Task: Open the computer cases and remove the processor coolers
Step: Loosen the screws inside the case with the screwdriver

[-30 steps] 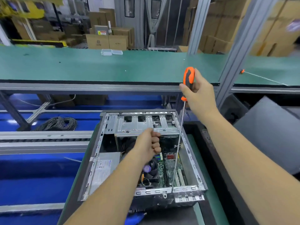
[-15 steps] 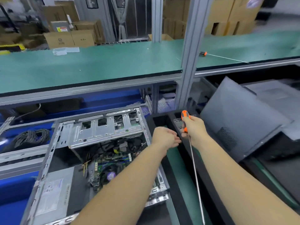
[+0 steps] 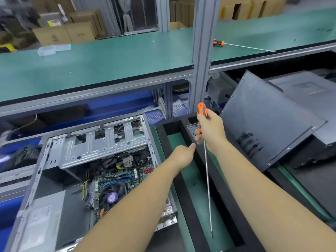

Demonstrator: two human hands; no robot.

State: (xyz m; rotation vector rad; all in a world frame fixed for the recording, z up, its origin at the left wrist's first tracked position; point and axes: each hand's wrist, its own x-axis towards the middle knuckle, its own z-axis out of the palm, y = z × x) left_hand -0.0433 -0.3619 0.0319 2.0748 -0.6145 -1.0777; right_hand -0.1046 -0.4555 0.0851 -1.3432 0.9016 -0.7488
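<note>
Green workbench shelving on grey posts crosses the whole scene, and cardboard boxes stand blurred behind it. Below it the open computer case lies on its side at the left, side panel off, with the motherboard bare. The processor cooler, a black fan with a purple label, is not yet removed.

Right of the case is a black foam tray, and further right a grey case panel leans.

The right hand grips the long screwdriver by its orange handle, tip hanging down over the tray. The left hand reaches to the tray wall, fingers loosely curled; whether it holds something I cannot tell.

I judge that a loosened screw is being put away. Next the screwdriver must return to the cooler's screws, which the left forearm partly hides.
</note>
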